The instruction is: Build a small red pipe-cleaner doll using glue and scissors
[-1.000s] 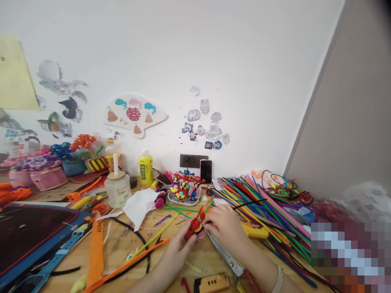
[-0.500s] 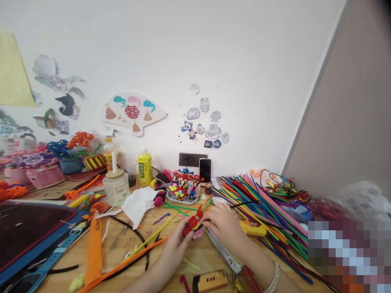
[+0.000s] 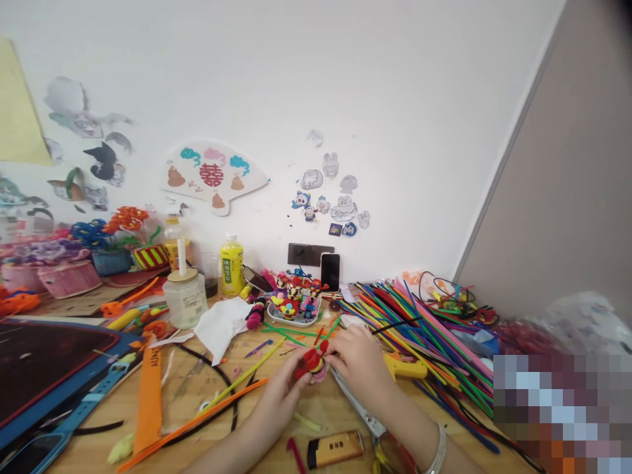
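Between my hands is a small red, yellow and pink pipe-cleaner figure (image 3: pixel 314 363), held above the wooden table. My left hand (image 3: pixel 284 384) grips it from the left with thumb and fingers. From the right, my right hand (image 3: pixel 358 359) pinches at its upper right side; the fingertips partly hide what they hold there. Scissors (image 3: pixel 359 405) lie under my right wrist, their handles partly covered by the forearm. A lighter (image 3: pixel 336 449) rests on the table between my forearms. Similar small figures (image 3: pixel 295 295) stand in a white tray (image 3: pixel 292 322) just beyond.
Loose pipe cleaners (image 3: pixel 409 329) are heaped at the right, by a yellow glue gun (image 3: pixel 407 367). Toward the left are a glass jar (image 3: pixel 184 303), a white tissue (image 3: pixel 221 329), a yellow bottle (image 3: pixel 231 266) and a blue watch (image 3: pixel 89 408). A phone (image 3: pixel 330 272) leans against the wall.
The view has shifted slightly. The figure has turned a little in my hands, its red top tipping lower. Both hands keep their hold on it.
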A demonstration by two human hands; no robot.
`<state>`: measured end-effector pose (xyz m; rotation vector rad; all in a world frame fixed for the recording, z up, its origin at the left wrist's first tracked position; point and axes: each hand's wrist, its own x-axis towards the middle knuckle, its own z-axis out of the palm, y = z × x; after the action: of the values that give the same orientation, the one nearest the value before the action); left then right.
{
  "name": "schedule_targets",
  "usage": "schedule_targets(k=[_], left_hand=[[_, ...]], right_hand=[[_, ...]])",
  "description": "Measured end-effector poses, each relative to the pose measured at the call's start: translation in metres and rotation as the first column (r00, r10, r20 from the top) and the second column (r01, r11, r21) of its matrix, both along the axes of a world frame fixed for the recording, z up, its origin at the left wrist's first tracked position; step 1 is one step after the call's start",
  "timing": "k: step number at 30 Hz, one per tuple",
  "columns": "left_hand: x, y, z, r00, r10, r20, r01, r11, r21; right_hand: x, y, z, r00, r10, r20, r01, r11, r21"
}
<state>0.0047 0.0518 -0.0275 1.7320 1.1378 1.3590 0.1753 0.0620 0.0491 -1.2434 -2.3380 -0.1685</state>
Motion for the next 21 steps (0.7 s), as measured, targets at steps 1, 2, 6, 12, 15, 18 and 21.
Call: schedule_targets(k=[1,2,6,12,15,18,21], left_hand=[[0.0,0.0,0.0,1.0,0.004,-0.011,-0.004,1.0,0.007],[0.0,-0.001,0.0,1.0,0.003,-0.021,-0.003,1.0,0.013],[0.002,-0.004,0.004,0.998,0.006,-0.058,-0.004,0.999,0.046],[0.004,-0.007,0.007,0.996,0.058,-0.061,-0.054,0.996,0.067],[0.004,-0.003,0.002,0.994,0.101,-0.043,-0.099,0.993,0.061],[0.003,0.001,-0.001,0.993,0.111,-0.025,-0.11,0.993,0.05],[0.002,0.002,0.0,0.988,0.152,-0.025,-0.151,0.987,0.059]], right_hand=[[-0.001,-0.001,0.0,0.999,-0.008,0.031,0.007,1.0,0.026],[-0.002,-0.002,0.0,0.998,-0.016,0.061,0.012,0.998,0.059],[-0.009,-0.004,-0.008,0.986,-0.038,0.16,0.0,0.974,0.228],[-0.013,-0.004,-0.02,0.98,-0.062,0.191,-0.019,0.92,0.393],[-0.009,0.0,-0.017,0.985,-0.042,0.169,-0.02,0.937,0.349],[-0.004,0.001,-0.011,0.99,-0.03,0.141,-0.013,0.955,0.295],[-0.001,-0.001,-0.002,0.992,-0.03,0.121,-0.004,0.964,0.267]])
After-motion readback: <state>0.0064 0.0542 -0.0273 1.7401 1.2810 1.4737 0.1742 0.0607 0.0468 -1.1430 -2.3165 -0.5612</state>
